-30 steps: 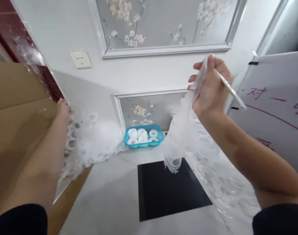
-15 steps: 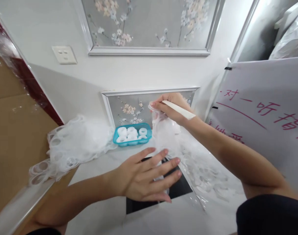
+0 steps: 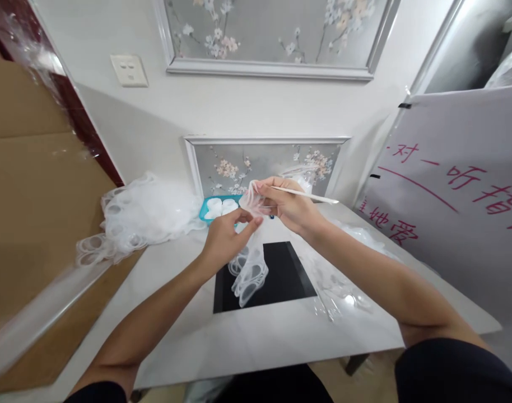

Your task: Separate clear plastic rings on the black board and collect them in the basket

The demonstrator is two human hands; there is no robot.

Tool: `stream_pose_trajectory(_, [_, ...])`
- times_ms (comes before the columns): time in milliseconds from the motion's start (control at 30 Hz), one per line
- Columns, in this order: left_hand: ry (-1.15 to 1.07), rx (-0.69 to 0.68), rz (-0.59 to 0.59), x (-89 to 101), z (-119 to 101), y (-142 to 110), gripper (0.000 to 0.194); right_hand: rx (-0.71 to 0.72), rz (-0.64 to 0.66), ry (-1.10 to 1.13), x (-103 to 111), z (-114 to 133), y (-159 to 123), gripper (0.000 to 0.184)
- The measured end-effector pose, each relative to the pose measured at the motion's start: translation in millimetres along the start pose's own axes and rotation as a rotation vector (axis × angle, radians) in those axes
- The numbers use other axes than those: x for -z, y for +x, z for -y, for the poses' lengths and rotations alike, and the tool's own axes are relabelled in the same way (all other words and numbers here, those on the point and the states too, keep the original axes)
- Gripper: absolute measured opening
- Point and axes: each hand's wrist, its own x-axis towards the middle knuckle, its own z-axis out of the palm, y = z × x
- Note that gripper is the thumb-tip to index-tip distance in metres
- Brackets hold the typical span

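Bundle of translucent white ring mesh (image 3: 251, 271) hangs with its looped lower end over the black mat (image 3: 283, 274); its gathered upper end is in the grip, beyond the mat's far edge. Right hand (image 3: 296, 208): thumb and fingers closed on the gathered end, mesh bunched at the fingertips. The same hand holds a thin white stick (image 3: 315, 196), which points away from the bundle, out to the right. Left hand (image 3: 226, 234): at the near left side of the gathered part, thumb and index close together, narrow gap; cannot tell whether mesh is pinched between them. Loops trail below both hands.

Surroundings, relative to the mat: blue tray (image 3: 203, 212) with white rings (image 3: 214, 206) beyond it, partly hidden by the hands; heap of similar mesh (image 3: 153, 210) to the left and farther back; clear plastic (image 3: 348, 296) to the right. All of these rest on the pale table (image 3: 239, 344).
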Motion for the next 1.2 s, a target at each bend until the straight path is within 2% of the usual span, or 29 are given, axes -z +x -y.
stream_pose_trajectory(100, [-0.063,0.019,-0.004,3.2,-4,-11,0.03,-0.004,-0.01,-0.006,-1,-5,-10,0.031])
stream_pose_trajectory(233, [-0.164,-0.014,0.038,9.6,-11,-16,0.044,-0.015,0.001,-0.062,-5,-2,-22,0.031])
stream_pose_trajectory(400, [-0.15,0.025,-0.018,13.4,-15,-13,0.048,-0.005,-0.016,-0.158,-12,5,-35,0.031])
stream_pose_trajectory(467, [-0.037,0.025,-0.013,14.1,-17,-16,0.044,-0.003,-0.017,-0.171,-12,5,-38,0.031])
stream_pose_trajectory(567, [0.282,0.049,-0.009,10.7,-20,-27,0.018,0.008,-0.012,-0.164,-6,4,-37,0.031])
stream_pose_trajectory(700, [0.592,0.054,0.088,1.5,-17,-45,0.021,0.042,-0.057,-0.185,4,11,-27,0.028])
stream_pose_trajectory(800, [0.681,0.082,0.167,1.4,-6,-50,0.014,0.089,-0.096,-0.236,10,25,-20,0.025])
stream_pose_trajectory(867, [0.687,0.122,0.194,7.4,4,-49,0.016,0.138,-0.131,-0.268,14,36,-17,0.024])
stream_pose_trajectory(967, [0.541,0.198,0.206,26.3,18,-41,0.022,0.238,-0.201,-0.301,24,53,-16,0.022])
stream_pose_trajectory(1067, [0.144,0.223,0.145,53.4,34,-22,0.027,0.32,-0.298,-0.308,45,64,-8,0.02])
stream_pose_trajectory(1133, [-0.094,0.249,0.086,70.3,45,0,0.024,0.288,-0.359,-0.295,63,64,5,0.017])
stream_pose_trajectory(1200, [-0.143,0.216,-0.018,81.1,57,30,0.022,0.176,-0.408,-0.271,81,55,23,0.014])
